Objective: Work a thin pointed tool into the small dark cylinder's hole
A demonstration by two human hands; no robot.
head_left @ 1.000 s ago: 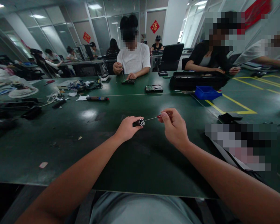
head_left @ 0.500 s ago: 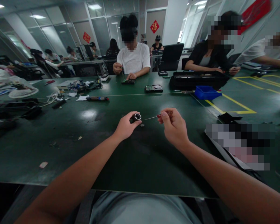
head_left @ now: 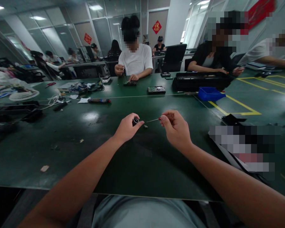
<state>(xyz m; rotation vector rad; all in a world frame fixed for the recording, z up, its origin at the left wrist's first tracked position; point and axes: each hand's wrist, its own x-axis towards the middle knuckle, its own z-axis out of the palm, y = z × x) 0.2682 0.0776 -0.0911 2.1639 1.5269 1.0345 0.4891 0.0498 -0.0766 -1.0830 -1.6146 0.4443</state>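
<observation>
Clasped in the left hand (head_left: 125, 128) is one short black cylinder (head_left: 135, 121), located near the centre of the frame, slightly left of the midline. Its pale-rimmed end faces toward the right of the frame; the thumb extends past the rim.

Change of state: one second ago, a small metal piece (head_left: 145, 126) sat at the end of the cylinder. It now lies on the green table (head_left: 133, 171), just right of the left thumb, and the cylinder end shows a dark bore. The two parts are therefore judged to be separated. The cylinder has also been drawn back to the left, away from the piece. At this size, the exact form of the metal piece cannot be told.

Right hand (head_left: 177, 128): thumb and fingers pinch the red handle of a screwdriver (head_left: 159, 118). Its thin shaft points left; the tip stands apart from the cylinder. Tool position is nearly unchanged over the same interval.

Surroundings: a hard drive (head_left: 156, 90) lies above the right hand, a blue tray (head_left: 211, 94) stands at right of the upper half, and a pen-shaped tool (head_left: 99, 100) lies left of centre.
</observation>
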